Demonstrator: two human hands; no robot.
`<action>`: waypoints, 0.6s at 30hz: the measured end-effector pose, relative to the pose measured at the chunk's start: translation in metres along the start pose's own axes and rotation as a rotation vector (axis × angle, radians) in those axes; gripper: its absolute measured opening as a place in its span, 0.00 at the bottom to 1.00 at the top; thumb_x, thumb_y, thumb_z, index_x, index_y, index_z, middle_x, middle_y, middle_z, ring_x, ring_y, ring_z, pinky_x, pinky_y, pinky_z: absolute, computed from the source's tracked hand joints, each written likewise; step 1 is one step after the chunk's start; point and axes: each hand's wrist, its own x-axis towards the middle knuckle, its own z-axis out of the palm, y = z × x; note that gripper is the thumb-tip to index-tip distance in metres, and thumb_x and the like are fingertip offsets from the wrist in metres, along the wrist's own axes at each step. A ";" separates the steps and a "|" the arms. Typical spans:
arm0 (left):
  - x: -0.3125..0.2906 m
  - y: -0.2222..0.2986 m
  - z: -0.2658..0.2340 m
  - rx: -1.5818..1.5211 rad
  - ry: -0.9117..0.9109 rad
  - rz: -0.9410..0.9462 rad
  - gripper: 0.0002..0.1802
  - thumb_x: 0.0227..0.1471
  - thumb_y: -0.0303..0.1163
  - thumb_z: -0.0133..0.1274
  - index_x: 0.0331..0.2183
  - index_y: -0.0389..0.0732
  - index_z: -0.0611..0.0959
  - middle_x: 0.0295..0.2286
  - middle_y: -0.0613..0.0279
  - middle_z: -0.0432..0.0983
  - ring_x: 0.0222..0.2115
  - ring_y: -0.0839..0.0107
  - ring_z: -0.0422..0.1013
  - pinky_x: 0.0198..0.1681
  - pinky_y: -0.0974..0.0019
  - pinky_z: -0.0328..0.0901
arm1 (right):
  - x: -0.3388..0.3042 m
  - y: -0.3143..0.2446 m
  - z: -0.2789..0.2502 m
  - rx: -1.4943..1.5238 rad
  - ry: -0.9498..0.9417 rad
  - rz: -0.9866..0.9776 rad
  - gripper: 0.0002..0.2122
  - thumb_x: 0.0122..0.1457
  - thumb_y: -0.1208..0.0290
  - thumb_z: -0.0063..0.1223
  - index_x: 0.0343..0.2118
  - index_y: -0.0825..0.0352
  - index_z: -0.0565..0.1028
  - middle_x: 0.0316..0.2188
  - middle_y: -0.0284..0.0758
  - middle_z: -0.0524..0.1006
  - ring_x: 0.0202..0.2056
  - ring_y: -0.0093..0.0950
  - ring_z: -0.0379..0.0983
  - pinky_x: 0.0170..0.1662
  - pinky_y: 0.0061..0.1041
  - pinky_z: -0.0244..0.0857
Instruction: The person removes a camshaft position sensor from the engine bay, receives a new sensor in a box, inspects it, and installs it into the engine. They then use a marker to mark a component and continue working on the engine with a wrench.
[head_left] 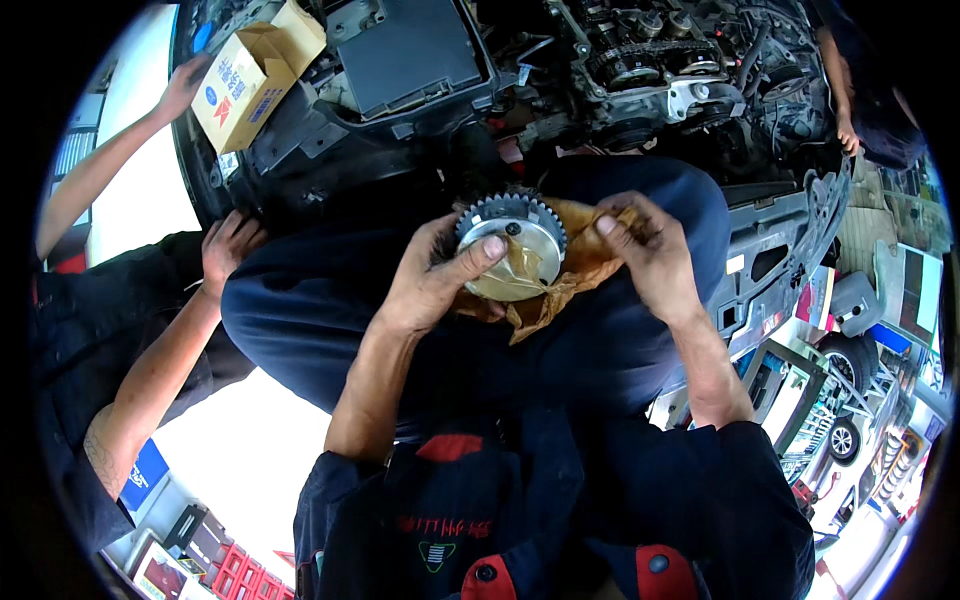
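A round silver camshaft gear (538,242), toothed round its rim, lies face up above my lap. My left hand (425,272) grips it from the left, thumb across its face and the other fingers partly hidden beneath. Crumpled brown wrapping paper (583,283) spreads behind and to the right of the gear, with a torn flap over part of its face. My right hand (655,258) pinches the paper's right edge between thumb and fingers.
Ahead lies an open engine bay with an exposed engine (650,75) and a black box cover (405,62). An opened cardboard box (243,90) stands front left, a co-worker's hand (182,88) touching it. That person's other hand (232,248) is near my left knee; another person's hand (848,136) rests far right.
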 end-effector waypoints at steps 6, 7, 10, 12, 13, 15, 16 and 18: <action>0.005 -0.022 0.004 0.034 0.079 -0.034 0.37 0.56 0.54 0.61 0.49 0.28 0.77 0.36 0.53 0.80 0.37 0.67 0.78 0.41 0.66 0.74 | -0.004 -0.008 0.006 0.720 0.280 0.168 0.10 0.66 0.70 0.55 0.47 0.69 0.75 0.39 0.33 0.79 0.41 0.22 0.75 0.48 0.23 0.70; 0.006 -0.022 0.005 0.048 0.107 -0.037 0.37 0.56 0.54 0.61 0.49 0.28 0.77 0.36 0.53 0.80 0.38 0.68 0.77 0.44 0.67 0.72 | -0.007 -0.007 0.008 0.753 0.233 0.122 0.11 0.66 0.70 0.55 0.47 0.68 0.75 0.40 0.33 0.79 0.42 0.22 0.75 0.48 0.24 0.70; 0.011 -0.020 0.007 0.036 0.110 -0.090 0.37 0.56 0.53 0.62 0.50 0.27 0.76 0.39 0.54 0.80 0.42 0.69 0.75 0.49 0.67 0.69 | -0.021 -0.008 0.013 0.664 0.065 -0.043 0.10 0.64 0.69 0.58 0.45 0.68 0.77 0.44 0.35 0.79 0.46 0.23 0.74 0.50 0.25 0.69; 0.016 -0.025 0.008 0.037 0.095 -0.078 0.37 0.56 0.50 0.62 0.52 0.26 0.75 0.42 0.53 0.79 0.44 0.69 0.74 0.51 0.66 0.68 | -0.025 -0.015 0.017 0.429 -0.065 -0.221 0.10 0.62 0.67 0.61 0.41 0.67 0.80 0.48 0.38 0.78 0.50 0.26 0.74 0.53 0.27 0.68; 0.015 -0.030 0.008 0.062 0.111 -0.063 0.36 0.57 0.48 0.62 0.53 0.26 0.74 0.44 0.52 0.78 0.45 0.69 0.73 0.52 0.66 0.68 | -0.024 -0.021 0.022 0.346 -0.125 -0.330 0.10 0.61 0.65 0.62 0.40 0.67 0.81 0.50 0.40 0.78 0.51 0.29 0.74 0.54 0.29 0.67; 0.011 -0.044 0.004 0.112 0.145 -0.033 0.35 0.57 0.44 0.61 0.55 0.26 0.72 0.48 0.51 0.76 0.48 0.69 0.72 0.54 0.65 0.66 | -0.014 -0.022 0.015 0.009 -0.308 -0.607 0.13 0.59 0.62 0.63 0.40 0.66 0.82 0.53 0.42 0.77 0.54 0.35 0.73 0.57 0.35 0.66; 0.016 -0.055 -0.004 0.018 0.057 0.005 0.34 0.58 0.39 0.60 0.57 0.26 0.70 0.51 0.51 0.73 0.51 0.68 0.70 0.56 0.65 0.65 | -0.016 -0.025 0.024 0.141 -0.357 -0.551 0.16 0.61 0.60 0.60 0.46 0.65 0.81 0.55 0.43 0.76 0.57 0.38 0.71 0.61 0.39 0.64; 0.015 -0.064 -0.008 0.012 0.068 0.005 0.33 0.59 0.38 0.59 0.58 0.27 0.69 0.51 0.52 0.73 0.51 0.68 0.70 0.56 0.65 0.65 | -0.018 -0.027 0.025 0.297 -0.216 -0.325 0.16 0.66 0.62 0.53 0.52 0.67 0.77 0.53 0.43 0.76 0.57 0.37 0.71 0.61 0.36 0.63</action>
